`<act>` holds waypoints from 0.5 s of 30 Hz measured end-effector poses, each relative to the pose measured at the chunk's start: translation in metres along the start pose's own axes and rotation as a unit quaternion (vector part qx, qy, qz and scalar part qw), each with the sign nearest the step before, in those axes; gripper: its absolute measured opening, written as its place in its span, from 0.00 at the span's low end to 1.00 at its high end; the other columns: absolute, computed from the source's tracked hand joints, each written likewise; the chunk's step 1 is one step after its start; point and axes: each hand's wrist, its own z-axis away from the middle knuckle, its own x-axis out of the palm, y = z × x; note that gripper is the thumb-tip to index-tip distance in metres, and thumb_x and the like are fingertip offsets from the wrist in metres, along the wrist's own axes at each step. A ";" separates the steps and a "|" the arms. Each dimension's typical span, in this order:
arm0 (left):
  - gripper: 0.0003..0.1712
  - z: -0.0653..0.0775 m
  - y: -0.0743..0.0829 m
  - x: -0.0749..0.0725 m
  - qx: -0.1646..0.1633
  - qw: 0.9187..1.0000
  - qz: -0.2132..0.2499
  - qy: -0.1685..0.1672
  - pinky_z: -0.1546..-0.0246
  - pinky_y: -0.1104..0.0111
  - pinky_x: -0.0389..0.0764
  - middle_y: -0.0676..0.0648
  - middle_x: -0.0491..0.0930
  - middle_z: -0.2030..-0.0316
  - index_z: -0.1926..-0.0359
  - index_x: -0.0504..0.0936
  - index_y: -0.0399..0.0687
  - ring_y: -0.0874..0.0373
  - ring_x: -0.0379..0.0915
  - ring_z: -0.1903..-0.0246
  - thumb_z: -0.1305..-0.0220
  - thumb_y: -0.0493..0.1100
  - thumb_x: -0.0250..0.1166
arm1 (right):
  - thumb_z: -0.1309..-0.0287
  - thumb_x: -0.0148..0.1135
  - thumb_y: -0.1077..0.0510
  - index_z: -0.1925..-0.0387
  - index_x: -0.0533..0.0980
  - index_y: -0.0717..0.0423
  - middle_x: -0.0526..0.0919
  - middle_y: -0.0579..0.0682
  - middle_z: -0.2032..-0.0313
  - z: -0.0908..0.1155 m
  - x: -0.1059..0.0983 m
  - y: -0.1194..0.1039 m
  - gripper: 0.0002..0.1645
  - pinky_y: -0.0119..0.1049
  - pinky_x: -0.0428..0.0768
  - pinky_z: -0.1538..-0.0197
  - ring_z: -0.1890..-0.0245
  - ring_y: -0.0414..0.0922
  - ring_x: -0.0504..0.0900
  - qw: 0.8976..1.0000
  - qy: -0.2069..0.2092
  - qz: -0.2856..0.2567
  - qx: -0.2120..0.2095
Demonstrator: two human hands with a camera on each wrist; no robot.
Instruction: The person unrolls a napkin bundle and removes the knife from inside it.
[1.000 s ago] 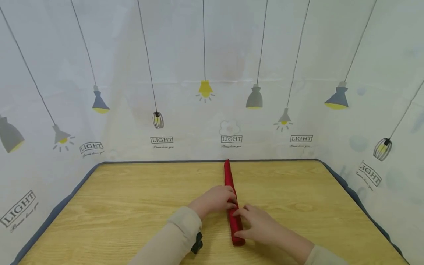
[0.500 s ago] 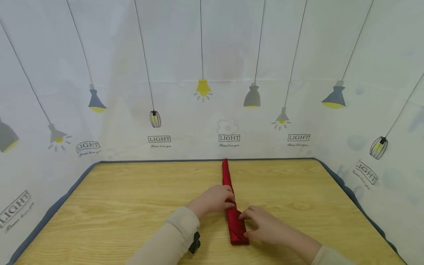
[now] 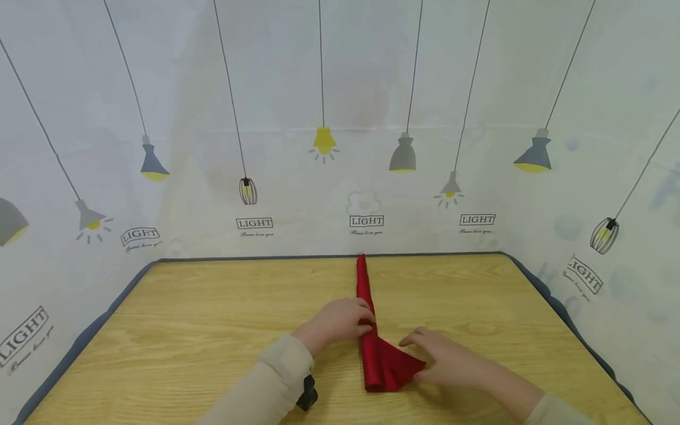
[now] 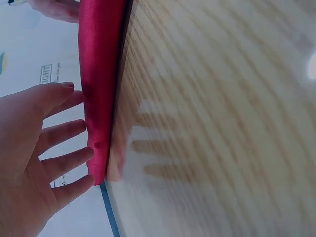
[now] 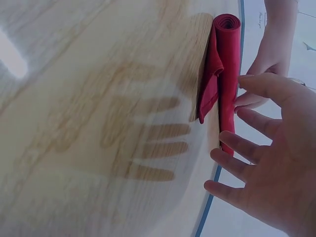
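A rolled red cloth [image 3: 373,360] lies lengthwise on the table, with its far end at the back edge. From its near end a loose pointed flap [image 3: 401,367] spreads to the right. My left hand [image 3: 342,319] rests its fingertips on the middle of the roll from the left side; in the left wrist view its fingers [image 4: 64,165] are spread along the cloth. My right hand [image 3: 451,360] is beside the flap, thumb close to its tip. The right wrist view shows its fingers [image 5: 237,165] apart and fairly straight, and the spiral of the roll's end [image 5: 227,21].
The wooden table [image 3: 212,307] extends to both sides of the roll. White sheeting [image 3: 292,88] printed with lamps and the word LIGHT stands around its back and sides, with a dark blue border [image 3: 111,307] along the edge. A black device [image 3: 307,394] is on the left wrist.
The near end of the roll has come loose, and a flap of red cloth has opened out to the right. My right hand has moved right; the left has stayed almost still on the roll.
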 end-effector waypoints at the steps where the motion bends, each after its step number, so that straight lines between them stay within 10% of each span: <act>1: 0.12 0.002 0.001 -0.002 -0.002 1.000 -0.003 -0.001 0.50 0.72 0.75 0.56 0.79 0.53 0.53 0.87 0.59 0.63 0.75 0.53 0.34 0.50 0.65 | 0.49 0.71 0.53 0.44 0.74 0.56 0.73 0.46 0.46 0.001 -0.002 0.000 0.30 0.54 0.73 0.45 0.44 0.53 0.73 1.000 -0.001 -0.002 0.001; 15: 0.14 0.021 0.025 -0.012 0.062 0.995 -0.076 0.005 0.50 0.70 0.76 0.56 0.80 0.51 0.52 0.85 0.60 0.62 0.75 0.51 0.32 0.56 0.61 | 0.45 0.68 0.40 0.42 0.76 0.56 0.72 0.61 0.41 -0.012 0.011 0.002 0.35 0.61 0.69 0.43 0.42 0.61 0.70 0.999 0.008 0.043 -0.028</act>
